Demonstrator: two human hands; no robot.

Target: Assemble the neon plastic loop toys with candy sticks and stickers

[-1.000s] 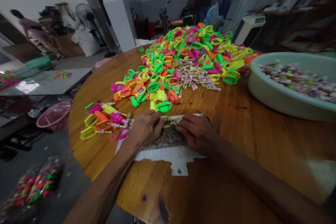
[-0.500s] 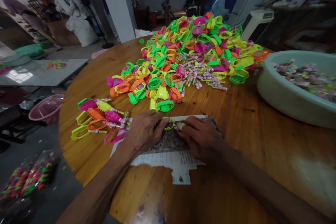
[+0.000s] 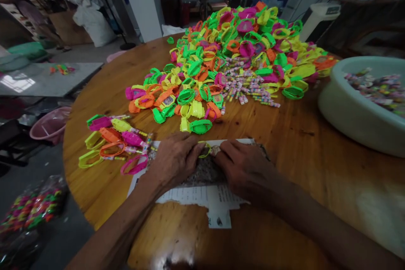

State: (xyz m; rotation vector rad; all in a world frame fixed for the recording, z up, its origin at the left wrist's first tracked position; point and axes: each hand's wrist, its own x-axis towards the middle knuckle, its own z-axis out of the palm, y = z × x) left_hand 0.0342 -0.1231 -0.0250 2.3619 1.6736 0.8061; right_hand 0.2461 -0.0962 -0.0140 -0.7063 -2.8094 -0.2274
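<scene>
My left hand (image 3: 175, 156) is closed on a yellow toy watch (image 3: 206, 150), whose looped strap shows past the fingertips. Close beside it, the fingers of my right hand (image 3: 243, 164) are bent together around a small pale thing (image 3: 215, 150), too blurred to name. Both hands rest over a dark, speckled flat board (image 3: 202, 174) lying on torn white printed paper (image 3: 190, 195). To the left lies a small group of toy watches (image 3: 131, 138) in pink, orange, yellow and green, with candy tubes (image 3: 148, 141) at their ends.
A big heap of bright toy watches (image 3: 202, 74) covers the far part of the round wooden table (image 3: 284, 135). Loose candy tubes (image 3: 249, 86) lie against it. A pale green basin (image 3: 354, 122) of candy stands at right. A person (image 3: 30, 10) is at the far left.
The view has shifted slightly. My right fingers have curled in a little more beside the yellow watch, while my left hand keeps its grip.
</scene>
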